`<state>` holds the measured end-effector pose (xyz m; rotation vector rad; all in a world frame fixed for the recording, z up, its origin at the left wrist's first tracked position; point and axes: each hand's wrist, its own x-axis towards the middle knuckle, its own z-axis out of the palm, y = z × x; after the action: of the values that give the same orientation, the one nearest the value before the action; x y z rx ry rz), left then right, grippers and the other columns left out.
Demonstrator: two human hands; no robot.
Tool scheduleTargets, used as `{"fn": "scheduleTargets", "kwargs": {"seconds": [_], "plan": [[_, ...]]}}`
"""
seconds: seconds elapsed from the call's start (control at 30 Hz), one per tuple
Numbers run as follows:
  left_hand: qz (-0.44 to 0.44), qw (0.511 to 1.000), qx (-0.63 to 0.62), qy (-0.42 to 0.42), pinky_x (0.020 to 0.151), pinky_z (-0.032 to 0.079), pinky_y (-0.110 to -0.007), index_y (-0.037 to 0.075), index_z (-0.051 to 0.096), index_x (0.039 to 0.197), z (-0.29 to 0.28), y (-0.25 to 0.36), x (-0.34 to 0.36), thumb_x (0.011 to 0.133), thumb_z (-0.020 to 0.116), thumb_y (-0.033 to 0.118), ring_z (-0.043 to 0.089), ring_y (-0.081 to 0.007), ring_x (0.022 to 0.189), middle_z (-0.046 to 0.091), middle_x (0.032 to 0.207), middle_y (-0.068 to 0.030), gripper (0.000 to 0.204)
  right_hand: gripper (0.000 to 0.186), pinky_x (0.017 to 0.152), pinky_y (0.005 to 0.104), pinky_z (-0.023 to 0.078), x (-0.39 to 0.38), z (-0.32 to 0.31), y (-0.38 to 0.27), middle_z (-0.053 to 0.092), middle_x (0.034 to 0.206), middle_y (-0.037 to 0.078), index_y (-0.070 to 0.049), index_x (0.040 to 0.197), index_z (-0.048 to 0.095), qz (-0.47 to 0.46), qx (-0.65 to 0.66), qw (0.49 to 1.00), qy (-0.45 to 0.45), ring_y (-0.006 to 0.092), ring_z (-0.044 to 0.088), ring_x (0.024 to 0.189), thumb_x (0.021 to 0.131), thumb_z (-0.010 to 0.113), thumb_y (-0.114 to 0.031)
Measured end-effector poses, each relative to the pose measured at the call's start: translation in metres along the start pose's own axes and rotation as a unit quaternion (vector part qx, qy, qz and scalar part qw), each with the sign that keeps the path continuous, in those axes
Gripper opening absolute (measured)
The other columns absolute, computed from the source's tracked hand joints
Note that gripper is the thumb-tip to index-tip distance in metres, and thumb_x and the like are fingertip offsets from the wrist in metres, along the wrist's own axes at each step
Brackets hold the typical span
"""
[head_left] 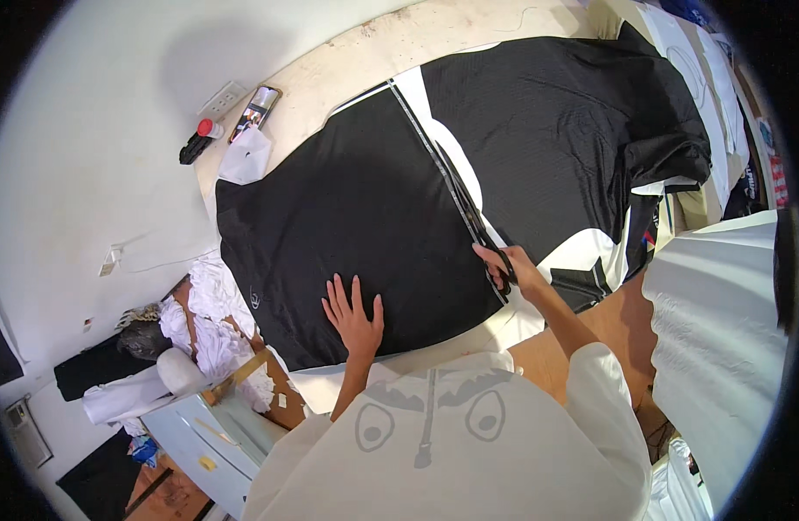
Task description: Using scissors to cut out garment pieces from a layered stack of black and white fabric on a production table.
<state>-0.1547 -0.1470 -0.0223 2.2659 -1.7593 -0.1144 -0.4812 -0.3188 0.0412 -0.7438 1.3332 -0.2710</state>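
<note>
A large black fabric panel [339, 208] with a light-edged strip along its right side lies spread on the table. My left hand [356, 319] rests flat on its lower part, fingers spread and holding nothing. At the panel's right edge my right hand [519, 271] is closed round the dark handles of a pair of scissors [476, 224]. Their long blades point away from me along the striped edge; whether they bite into the fabric I cannot tell. A second black fabric piece [547, 130] lies to the right, rumpled at its far end, with white material [457, 156] showing between the two.
On the pale table [356, 48], at the far left, lie a phone [254, 113], a red-capped item [210, 128] and a white scrap [246, 156]. Crumpled white cloth [210, 300] is heaped down at the left. A white curtain-like sheet [721, 330] hangs at the right.
</note>
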Motion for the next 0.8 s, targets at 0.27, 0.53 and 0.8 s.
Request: {"fn": "scheduleTargets", "kwargs": {"seconds": [0.27,0.53,0.8], "plan": [[-0.006,1.0,-0.002,0.004,0.129,0.019,-0.064,0.012,0.055,0.157,-0.002,-0.005,0.003,0.103,0.067,0.037,0.03,-0.0439,0.16,0.037,0.172,-0.0221,0.06,0.057,0.052,0.0286,0.043,0.017,0.001,0.0,0.054,0.059,0.0,-0.014,0.064,0.056,-0.013,-0.025,1.0,0.011,0.0125,0.056,0.051,0.094,0.081,-0.056],[-0.004,1.0,-0.009,0.019,0.128,0.022,-0.064,0.011,0.059,0.154,0.0,-0.005,0.0,0.102,0.068,0.04,0.034,-0.0447,0.158,0.04,0.17,-0.0227,0.06,0.06,0.055,0.0291,0.044,0.037,0.01,-0.044,0.054,0.061,0.0,-0.014,0.064,0.055,-0.025,-0.017,0.999,-0.019,0.0134,0.056,0.053,0.094,0.078,-0.06],[-0.007,1.0,-0.01,0.019,0.127,0.024,-0.064,0.011,0.059,0.153,-0.006,-0.005,0.004,0.101,0.069,0.039,0.036,-0.0446,0.157,0.041,0.169,-0.0232,0.06,0.059,0.056,0.0299,0.047,0.043,0.019,-0.048,0.055,0.061,0.0,-0.015,0.063,0.054,-0.028,-0.039,0.999,0.01,0.014,0.057,0.053,0.092,0.083,-0.058]]}}
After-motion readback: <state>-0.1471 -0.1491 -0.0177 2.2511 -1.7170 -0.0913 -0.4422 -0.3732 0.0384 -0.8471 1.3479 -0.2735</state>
